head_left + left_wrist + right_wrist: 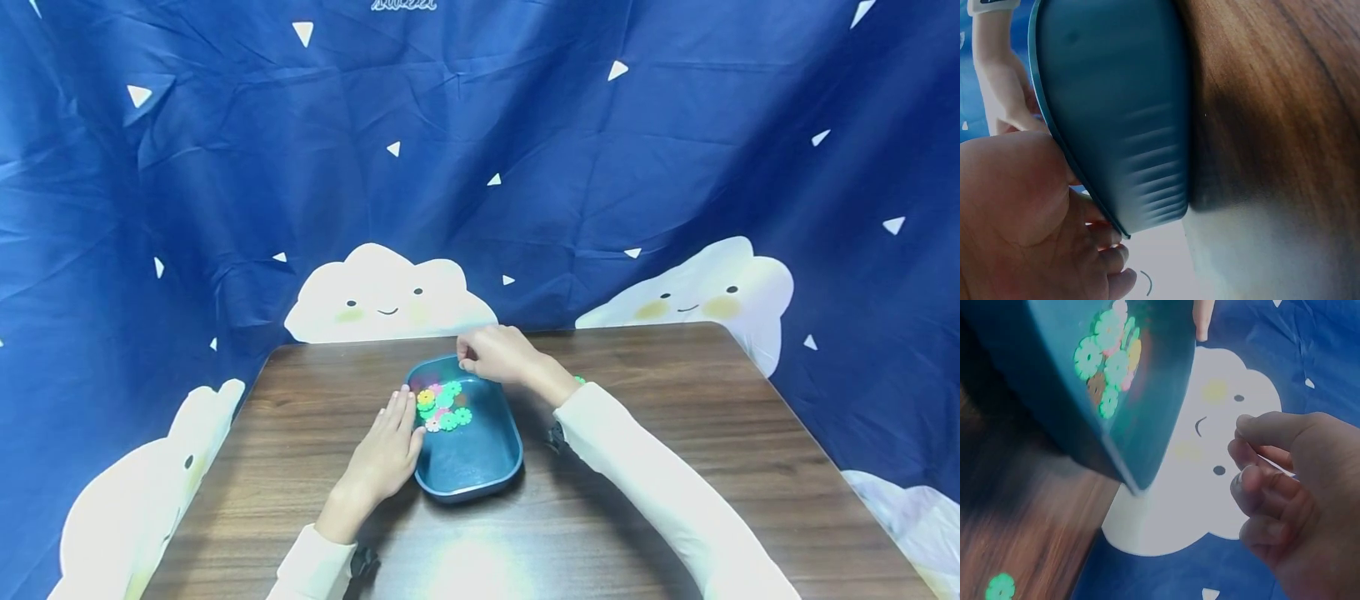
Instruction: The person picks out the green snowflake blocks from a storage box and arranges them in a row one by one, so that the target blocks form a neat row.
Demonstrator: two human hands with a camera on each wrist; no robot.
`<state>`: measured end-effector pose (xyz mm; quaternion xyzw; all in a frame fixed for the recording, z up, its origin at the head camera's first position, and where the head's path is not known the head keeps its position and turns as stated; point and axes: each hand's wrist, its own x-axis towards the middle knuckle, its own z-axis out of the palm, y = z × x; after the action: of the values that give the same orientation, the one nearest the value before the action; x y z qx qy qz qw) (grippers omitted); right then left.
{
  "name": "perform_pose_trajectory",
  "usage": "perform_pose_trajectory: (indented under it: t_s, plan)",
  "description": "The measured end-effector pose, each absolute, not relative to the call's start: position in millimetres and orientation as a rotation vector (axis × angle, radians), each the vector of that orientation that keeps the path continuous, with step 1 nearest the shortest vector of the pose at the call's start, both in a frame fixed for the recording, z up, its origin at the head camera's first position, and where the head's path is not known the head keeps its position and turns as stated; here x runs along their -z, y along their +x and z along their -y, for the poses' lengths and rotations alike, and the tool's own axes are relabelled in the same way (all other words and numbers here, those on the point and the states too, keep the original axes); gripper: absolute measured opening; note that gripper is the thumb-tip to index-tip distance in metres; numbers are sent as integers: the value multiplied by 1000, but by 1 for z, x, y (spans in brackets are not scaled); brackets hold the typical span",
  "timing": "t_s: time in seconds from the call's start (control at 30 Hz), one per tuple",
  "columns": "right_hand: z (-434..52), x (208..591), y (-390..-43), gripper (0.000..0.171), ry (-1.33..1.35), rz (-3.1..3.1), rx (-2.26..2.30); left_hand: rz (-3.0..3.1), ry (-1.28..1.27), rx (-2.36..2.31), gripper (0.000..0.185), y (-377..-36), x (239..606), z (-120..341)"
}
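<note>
My straight-fingered left hand (384,452) is touching an oblong teal plastic tray (471,467); pressing risks tipping it. My curled right hand (495,353) is pinching nothing visible.

My right hand (1310,500), fingers curled, is near the blue tray (1163,412). Inside the tray lie green, pink, yellow and brown flower-shaped discs (1116,361); outside it, one green disc (1000,587) rests on the wooden table (1054,531). Beyond the tray shows blue cloth (1325,350) with a white cloud (1160,519).

Colourful flower-shaped pieces (445,401), clustered in teal tray (474,458)
</note>
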<state>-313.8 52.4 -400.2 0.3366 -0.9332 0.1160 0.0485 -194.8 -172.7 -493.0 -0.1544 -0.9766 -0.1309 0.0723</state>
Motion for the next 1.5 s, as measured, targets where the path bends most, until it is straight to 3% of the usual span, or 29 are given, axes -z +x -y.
perform_pose_trajectory:
  t_s: [0.5, 0.83, 1.5]
  plan:
    - [-3, 407, -317, 7, 1225, 2810, -258, 2924, -470, 406, 60, -192, 492, 173]
    - [11, 432, -322, 6, 1141, 2987, -238, 2896, -493, 423, 59, -193, 497, 174]
    - [18, 462, -321, 28, 915, 3211, 12, 2894, -499, 415, 59, -193, 497, 172]
